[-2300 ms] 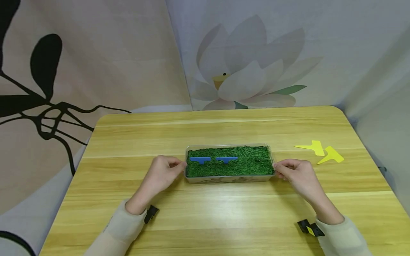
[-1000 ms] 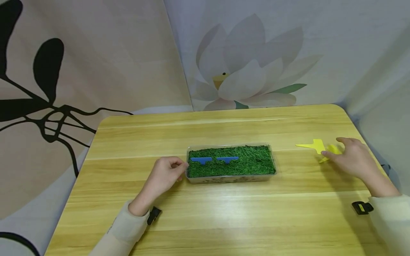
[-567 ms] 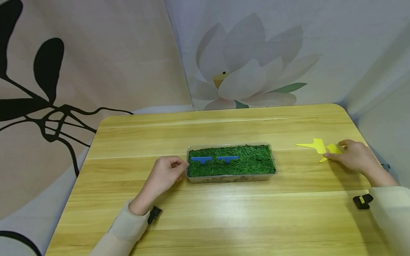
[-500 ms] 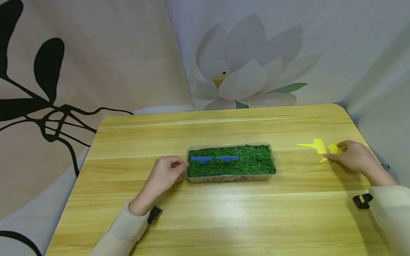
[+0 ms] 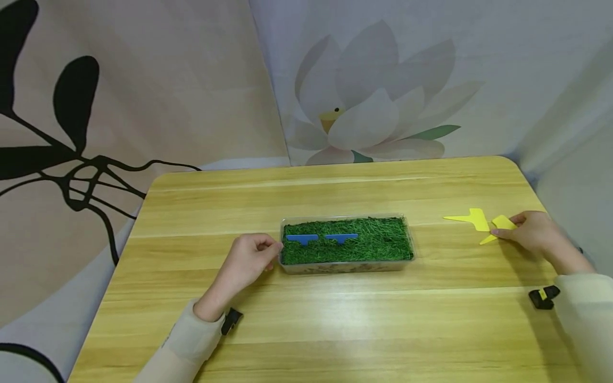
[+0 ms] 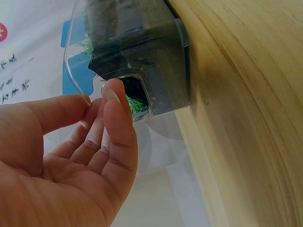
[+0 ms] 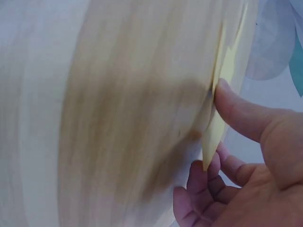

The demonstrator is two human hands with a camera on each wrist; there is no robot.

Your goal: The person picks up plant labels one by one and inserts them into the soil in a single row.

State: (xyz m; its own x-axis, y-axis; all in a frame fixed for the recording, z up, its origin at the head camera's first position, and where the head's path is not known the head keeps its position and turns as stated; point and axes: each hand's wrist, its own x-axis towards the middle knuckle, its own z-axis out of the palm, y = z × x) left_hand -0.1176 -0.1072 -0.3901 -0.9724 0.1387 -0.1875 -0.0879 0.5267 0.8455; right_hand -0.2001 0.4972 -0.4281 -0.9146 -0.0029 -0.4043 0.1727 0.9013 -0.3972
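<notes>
A clear plastic box [image 5: 335, 268] filled with green grass [image 5: 383, 239] sits mid-table. Two blue T-shaped plant labels, one far left [image 5: 301, 238] and one beside it [image 5: 341, 237], stand in the grass. My left hand [image 5: 249, 256] pinches the box's left end at the rim; in the left wrist view its thumb and fingers meet at the clear edge [image 6: 71, 75]. At the right, my right hand [image 5: 533, 232] pinches a yellow plant label [image 5: 503, 223] between thumb and fingers, its pointed stem toward the lower left. A second yellow label [image 5: 477, 218] lies just left of it.
The wooden table [image 5: 335, 330] has rounded back corners. Behind it hangs a pale cloth [image 5: 191, 96] with a printed flower and dark leaves. Black straps with small fittings [image 5: 543, 297] sit at the sleeve cuffs.
My right hand has left the box's right end, gone right to the yellow labels and taken hold of the right-hand one, which has shifted slightly. My left hand has stayed at the box.
</notes>
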